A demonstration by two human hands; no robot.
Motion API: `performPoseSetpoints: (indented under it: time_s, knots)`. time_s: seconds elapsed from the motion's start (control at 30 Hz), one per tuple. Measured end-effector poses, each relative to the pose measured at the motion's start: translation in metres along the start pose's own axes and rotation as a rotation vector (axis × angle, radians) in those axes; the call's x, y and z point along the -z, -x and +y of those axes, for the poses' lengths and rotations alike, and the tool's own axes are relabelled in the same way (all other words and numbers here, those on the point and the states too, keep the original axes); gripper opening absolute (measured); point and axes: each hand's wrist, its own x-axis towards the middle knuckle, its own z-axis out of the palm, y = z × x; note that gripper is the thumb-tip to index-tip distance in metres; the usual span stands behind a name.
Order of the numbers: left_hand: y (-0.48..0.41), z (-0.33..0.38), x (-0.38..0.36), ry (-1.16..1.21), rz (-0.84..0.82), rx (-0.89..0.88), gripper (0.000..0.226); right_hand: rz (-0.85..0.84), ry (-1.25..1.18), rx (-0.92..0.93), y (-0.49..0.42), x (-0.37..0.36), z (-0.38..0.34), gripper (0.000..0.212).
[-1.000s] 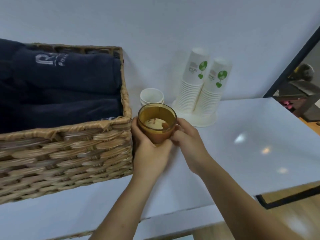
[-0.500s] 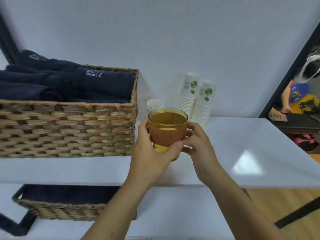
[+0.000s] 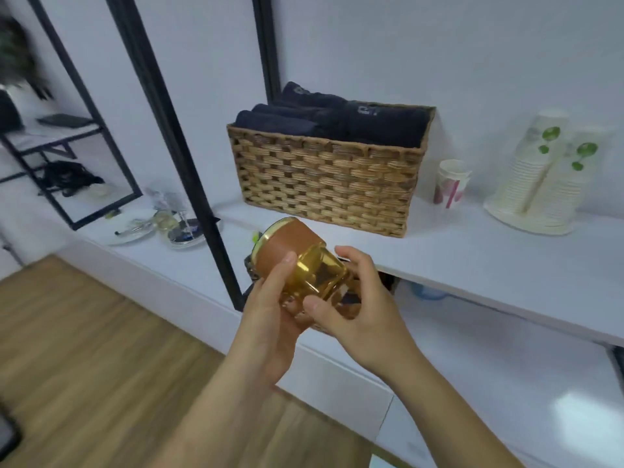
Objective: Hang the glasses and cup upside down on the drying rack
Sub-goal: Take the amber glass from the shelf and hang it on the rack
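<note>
Amber glass cup [image 3: 299, 261] lies tilted on its side in the air, rim pointing up-left; left hand [image 3: 270, 319] grips its banded middle, right hand [image 3: 358, 312] cradles its base, just before the bench [image 3: 472, 251].

Amber glass cup [image 3: 304, 261], brown band. Tan woven wicker basket [image 3: 324, 180], navy towels [image 3: 337, 121]. White paper cups [image 3: 543, 170], green leaf print. White shelf [image 3: 472, 258].

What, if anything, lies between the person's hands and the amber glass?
Nothing. Both hands already touch the amber glass: the left hand wraps its side, the right hand cups its base. It is tilted, mouth pointing away. No drying rack can be clearly made out.
</note>
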Motion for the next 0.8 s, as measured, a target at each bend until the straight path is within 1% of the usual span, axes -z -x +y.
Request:
performPoseSetpoints:
  time_s: [0.1,0.17,0.37,0.43,0.53,0.67,0.73,0.8]
  knots:
    - [0.011,0.013,0.041,0.025,0.074,0.005,0.068,-0.057,0.024,0.021,-0.004,-0.043,-0.005,0.076]
    - [0.015,0.022,0.068,0.058,0.12,-0.003,0.07,-0.099,0.045,0.034,-0.011,-0.073,-0.009,0.077]
    - [0.008,0.076,0.189,0.083,0.176,-0.068,0.063,-0.191,0.066,0.081,-0.055,-0.19,-0.026,0.067]
    - [0.001,0.1,0.243,0.019,0.214,-0.09,0.067,-0.179,0.072,0.101,-0.074,-0.241,-0.035,0.066]
    - [-0.01,0.134,0.319,-0.061,0.312,-0.124,0.082,-0.137,0.12,0.156,-0.105,-0.312,-0.045,0.068]
    - [-0.02,0.163,0.391,-0.187,0.398,-0.188,0.089,-0.198,0.156,0.161,-0.139,-0.386,-0.05,0.072]
    - [-0.03,0.179,0.419,-0.277,0.441,-0.228,0.09,-0.208,0.172,0.17,-0.157,-0.415,-0.052,0.071]
    - [-0.046,0.192,0.442,-0.37,0.495,-0.285,0.084,-0.21,0.191,0.19,-0.181,-0.439,-0.05,0.071]
